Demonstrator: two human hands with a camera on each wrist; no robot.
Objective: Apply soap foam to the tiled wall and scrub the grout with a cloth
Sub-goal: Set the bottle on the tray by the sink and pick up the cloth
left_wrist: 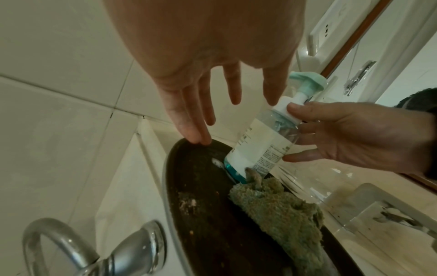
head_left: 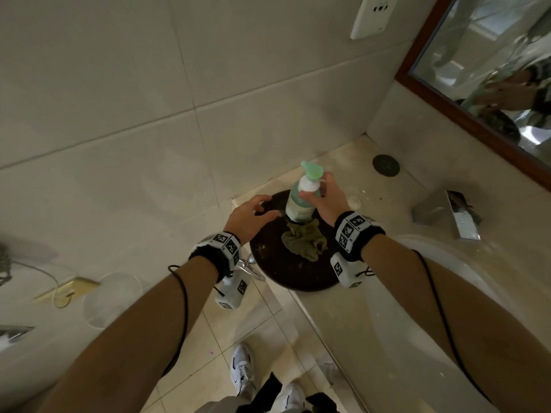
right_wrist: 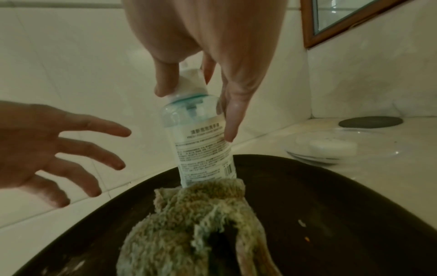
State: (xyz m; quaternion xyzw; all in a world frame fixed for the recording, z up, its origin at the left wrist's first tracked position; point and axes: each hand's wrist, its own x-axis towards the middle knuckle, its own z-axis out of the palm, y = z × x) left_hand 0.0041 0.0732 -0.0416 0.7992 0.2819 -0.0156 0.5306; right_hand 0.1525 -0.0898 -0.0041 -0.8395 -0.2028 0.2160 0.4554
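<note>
Head view: soap bottle (head_left: 299, 201), clear with pale teal liquid, white label and green pump top, stands on the dark round tray (head_left: 286, 272); right hand (head_left: 323, 198) grips its white collar; left hand (head_left: 253, 214) at its 9 o'clock, fingers spread, holding nothing
Cloth (head_left: 304, 241): crumpled, olive-green, at the bottle's 6 o'clock
Left wrist view: bottle leans toward 1 o'clock; cloth touches its base
Right wrist view: thumb and fingers pinch the bottle's neck; tiled wall (right_wrist: 71, 56) behind
</note>
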